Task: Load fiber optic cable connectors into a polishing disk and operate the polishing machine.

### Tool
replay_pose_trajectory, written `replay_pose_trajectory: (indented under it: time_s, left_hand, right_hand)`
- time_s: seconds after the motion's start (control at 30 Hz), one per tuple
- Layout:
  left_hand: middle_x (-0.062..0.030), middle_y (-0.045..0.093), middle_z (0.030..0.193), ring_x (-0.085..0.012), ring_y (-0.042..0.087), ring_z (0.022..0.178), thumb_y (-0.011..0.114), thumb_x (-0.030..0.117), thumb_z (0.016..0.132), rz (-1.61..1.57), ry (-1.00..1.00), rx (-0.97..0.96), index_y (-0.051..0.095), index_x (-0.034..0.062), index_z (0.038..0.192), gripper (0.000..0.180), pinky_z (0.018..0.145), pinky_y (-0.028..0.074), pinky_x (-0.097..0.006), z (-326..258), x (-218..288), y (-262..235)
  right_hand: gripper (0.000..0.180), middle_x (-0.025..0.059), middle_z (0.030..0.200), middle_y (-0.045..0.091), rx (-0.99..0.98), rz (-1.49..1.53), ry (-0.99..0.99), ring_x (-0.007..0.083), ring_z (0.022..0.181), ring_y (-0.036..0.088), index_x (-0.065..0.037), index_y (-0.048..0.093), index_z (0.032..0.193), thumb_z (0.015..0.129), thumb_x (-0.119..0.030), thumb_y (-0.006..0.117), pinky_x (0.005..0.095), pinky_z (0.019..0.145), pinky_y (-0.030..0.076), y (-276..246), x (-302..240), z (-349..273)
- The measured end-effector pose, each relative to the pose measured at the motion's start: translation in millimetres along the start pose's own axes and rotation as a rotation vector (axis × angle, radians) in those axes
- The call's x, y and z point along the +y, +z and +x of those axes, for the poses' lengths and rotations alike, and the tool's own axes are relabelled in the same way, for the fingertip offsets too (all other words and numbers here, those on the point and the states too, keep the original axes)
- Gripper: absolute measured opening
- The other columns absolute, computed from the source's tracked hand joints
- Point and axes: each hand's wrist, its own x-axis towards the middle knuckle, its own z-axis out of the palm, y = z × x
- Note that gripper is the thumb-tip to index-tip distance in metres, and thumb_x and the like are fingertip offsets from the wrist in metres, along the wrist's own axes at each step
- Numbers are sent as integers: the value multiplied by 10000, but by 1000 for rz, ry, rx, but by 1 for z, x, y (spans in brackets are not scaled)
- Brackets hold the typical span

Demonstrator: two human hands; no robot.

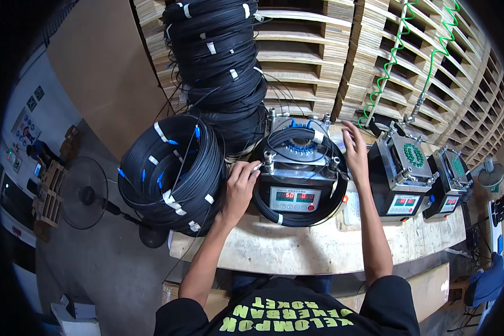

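Note:
A black polishing machine with a red digital display stands on the wooden bench in front of me. A coil of black cable hangs around it and loops over its top. Blue connectors ring the machine's round metal plate. My left hand is at the machine's left corner, next to a metal post. Its fingers are pinched together at a small pale piece too small to name. On the other side, my right hand is raised beside the coil's right edge, fingers extended and apart, holding nothing I can see.
Left of the machine, stacked black cable coils carry blue connectors and white ties. A taller coil stack rises behind. Two similar machines stand to the right. Wooden pallets line the back; a fan stands left.

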Motion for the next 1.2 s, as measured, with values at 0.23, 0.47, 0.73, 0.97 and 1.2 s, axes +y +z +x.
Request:
replay_pose_trajectory:
  time_s: [0.23,0.47,0.73,0.97,1.2]
  left_hand:
    - [-194,646,877,-346,650,769,467,150,1056,-121,-182,17,570,-13,1123,204,683,502,-415,-1,-5,19]
    - [-172,621,807,-302,629,631,431,158,1071,-178,-252,65,545,28,1204,219,573,476,-385,7,1,11]
    - [-189,578,1072,-366,615,974,695,162,859,184,-27,-63,514,1,1215,430,803,519,-449,-2,22,16]
    - [-139,635,650,-334,651,582,572,404,996,470,-89,-4,533,45,1083,371,532,515,-412,26,22,22]
    - [-199,652,655,-384,660,579,481,306,1055,309,-176,46,500,40,1104,271,493,491,-459,29,39,39]
  right_hand:
    - [266,97,1138,667,127,-33,37,150,1003,610,-14,622,1250,1041,-135,511,288,885,481,-16,-5,-73]
    - [251,147,1139,651,159,-95,2,235,1015,624,10,620,1212,1019,-106,510,329,912,474,-6,-12,-85]
    - [259,168,1162,622,129,-128,7,279,1069,604,15,608,1220,1022,-107,492,351,957,456,-10,-14,-88]
    - [279,180,1217,556,158,-188,-32,317,1166,544,3,589,1248,1036,-131,468,377,1029,410,4,-20,-95]
    - [289,182,1255,523,166,-238,-37,314,1184,530,-5,591,1262,1049,-130,442,378,1040,400,5,-18,-100]
